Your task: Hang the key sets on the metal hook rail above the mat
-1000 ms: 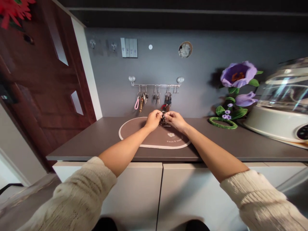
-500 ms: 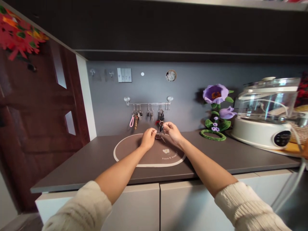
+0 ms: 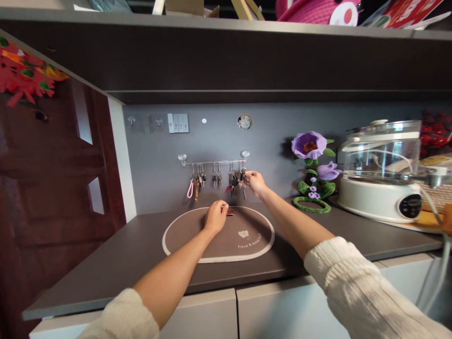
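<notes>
My right hand (image 3: 255,183) is raised to the right end of the hook rail (image 3: 215,163) on the wall, its fingers closed on a key ring with keys (image 3: 243,178) at one of the hooks. Over the oval mat (image 3: 183,235), my left hand (image 3: 216,216) is closed in a pinch, and a small dark red item (image 3: 230,213) shows at its fingertips. Further left along the rail hang several key bunches (image 3: 217,180), a pink strap (image 3: 190,189) and a brown tag (image 3: 197,190).
Purple fabric flowers (image 3: 309,145) on a green ring base stand right of the mat. Beyond them is a white appliance (image 3: 377,195) with a clear top and a cable. A dark shelf (image 3: 226,56) overhangs the counter (image 3: 123,249); a door (image 3: 52,197) is on the left.
My right hand has lifted the keys from above the mat up to the rail's right end. The left hand stays low over the mat. The view has tilted upward.
</notes>
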`<state>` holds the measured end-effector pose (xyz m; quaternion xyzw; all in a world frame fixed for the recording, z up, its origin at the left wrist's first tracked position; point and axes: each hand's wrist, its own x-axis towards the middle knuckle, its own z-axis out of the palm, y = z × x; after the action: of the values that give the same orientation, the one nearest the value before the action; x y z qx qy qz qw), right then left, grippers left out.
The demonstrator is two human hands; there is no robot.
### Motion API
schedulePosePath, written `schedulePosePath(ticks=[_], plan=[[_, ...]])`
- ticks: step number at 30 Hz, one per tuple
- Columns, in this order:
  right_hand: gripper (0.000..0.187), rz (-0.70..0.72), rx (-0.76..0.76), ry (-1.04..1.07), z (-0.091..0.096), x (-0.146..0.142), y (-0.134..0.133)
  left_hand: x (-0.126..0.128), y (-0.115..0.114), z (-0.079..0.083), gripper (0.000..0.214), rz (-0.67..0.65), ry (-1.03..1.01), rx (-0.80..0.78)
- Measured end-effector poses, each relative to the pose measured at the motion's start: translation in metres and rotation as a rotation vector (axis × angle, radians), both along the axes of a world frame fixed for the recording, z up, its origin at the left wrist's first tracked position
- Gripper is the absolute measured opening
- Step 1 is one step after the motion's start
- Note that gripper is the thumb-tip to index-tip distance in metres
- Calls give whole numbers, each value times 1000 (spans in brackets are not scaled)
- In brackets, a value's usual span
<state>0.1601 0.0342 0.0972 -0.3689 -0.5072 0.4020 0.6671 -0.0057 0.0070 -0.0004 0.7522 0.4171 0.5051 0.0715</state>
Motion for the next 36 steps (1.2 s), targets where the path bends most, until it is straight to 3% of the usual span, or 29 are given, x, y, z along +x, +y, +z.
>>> schedulePosePath(ticks=[5, 13, 23, 36], plan=[[16, -21, -47, 5, 10, -1, 14, -1, 0, 0, 18, 24, -19, -16], [11, -76, -133, 69, 11, -6, 32, -1, 2, 0, 18, 37, -38, -35], [14, -122, -167, 78, -1, -6, 31, -4, 7, -1, 19, 80, -84, -48], [18, -145, -75, 26, -17, -2, 28, -6, 10, -2, 19, 161, -129, -96]])
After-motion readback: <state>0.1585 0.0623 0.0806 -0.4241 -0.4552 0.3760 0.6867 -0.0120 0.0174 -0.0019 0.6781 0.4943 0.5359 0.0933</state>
